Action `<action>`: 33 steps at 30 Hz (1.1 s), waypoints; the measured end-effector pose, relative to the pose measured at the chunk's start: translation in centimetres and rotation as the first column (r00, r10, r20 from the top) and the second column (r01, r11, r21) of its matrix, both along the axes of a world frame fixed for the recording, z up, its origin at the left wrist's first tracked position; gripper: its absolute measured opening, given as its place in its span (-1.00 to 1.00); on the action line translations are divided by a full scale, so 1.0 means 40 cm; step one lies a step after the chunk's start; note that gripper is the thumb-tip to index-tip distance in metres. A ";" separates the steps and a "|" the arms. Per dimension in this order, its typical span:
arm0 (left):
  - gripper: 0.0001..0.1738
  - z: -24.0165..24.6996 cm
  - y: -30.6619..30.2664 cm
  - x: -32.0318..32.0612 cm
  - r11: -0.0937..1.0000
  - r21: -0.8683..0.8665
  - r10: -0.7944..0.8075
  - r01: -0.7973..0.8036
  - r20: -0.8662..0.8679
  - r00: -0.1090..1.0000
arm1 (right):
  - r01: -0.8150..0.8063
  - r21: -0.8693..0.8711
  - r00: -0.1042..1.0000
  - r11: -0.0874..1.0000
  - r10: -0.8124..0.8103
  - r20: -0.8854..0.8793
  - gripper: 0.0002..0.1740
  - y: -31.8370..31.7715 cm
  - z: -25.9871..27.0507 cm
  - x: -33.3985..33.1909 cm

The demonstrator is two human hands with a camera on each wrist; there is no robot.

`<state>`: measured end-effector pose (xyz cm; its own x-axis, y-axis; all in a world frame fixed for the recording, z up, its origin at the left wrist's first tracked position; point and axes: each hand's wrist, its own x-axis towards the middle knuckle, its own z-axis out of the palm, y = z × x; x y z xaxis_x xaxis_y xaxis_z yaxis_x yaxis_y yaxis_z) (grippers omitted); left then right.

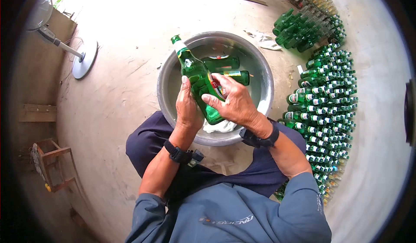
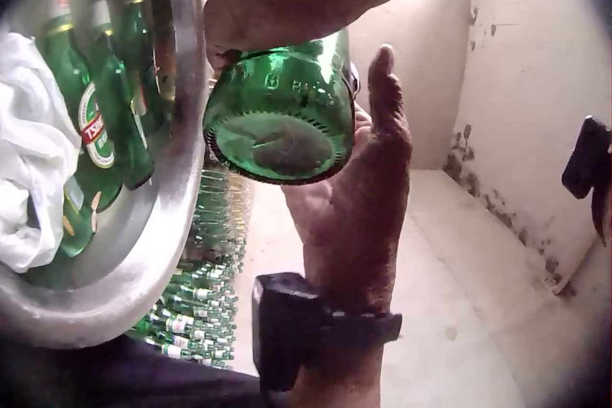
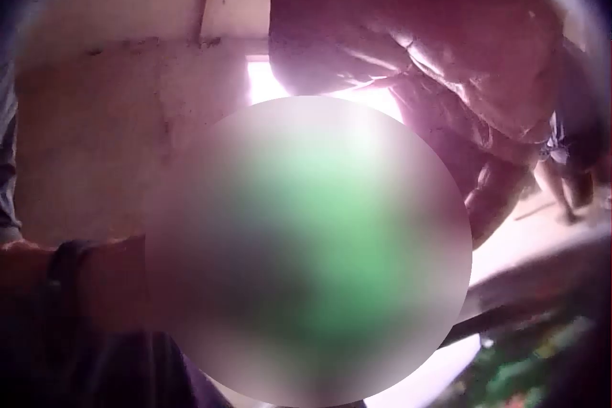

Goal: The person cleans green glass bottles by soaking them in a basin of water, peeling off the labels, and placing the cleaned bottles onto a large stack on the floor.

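A green glass beer bottle (image 1: 200,80) slants over the metal basin (image 1: 269,91), neck pointing away from the person. My left hand (image 1: 189,108) holds it from the left and underneath, thumb straight along its side. From the right, my right hand (image 1: 236,100) grips the bottle body, fingers over the red-and-white label and thumb across the front. The round bottle base (image 2: 277,145) faces the left wrist camera. Inside the basin lie green bottles (image 1: 221,63) and a white cloth (image 2: 33,159). A round blur hides the middle of the right wrist view; the right hand (image 3: 421,44) shows above it.
Dense rows of green bottles (image 1: 320,108) line the wall on the right, with a standing cluster of larger bottles (image 1: 299,28) farther back. At left are a fan base (image 1: 86,61) and a wooden stool (image 1: 56,152). The basin stands between the person's knees.
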<state>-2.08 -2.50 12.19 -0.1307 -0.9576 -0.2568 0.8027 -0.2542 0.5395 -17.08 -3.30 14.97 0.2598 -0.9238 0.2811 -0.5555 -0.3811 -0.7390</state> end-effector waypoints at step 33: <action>-0.43 -0.081 0.031 -0.014 0.977 0.212 -0.016 -0.021 0.172 0.985 | 0.200 0.132 0.977 0.971 -0.207 0.046 -0.78 0.023 -0.088 0.021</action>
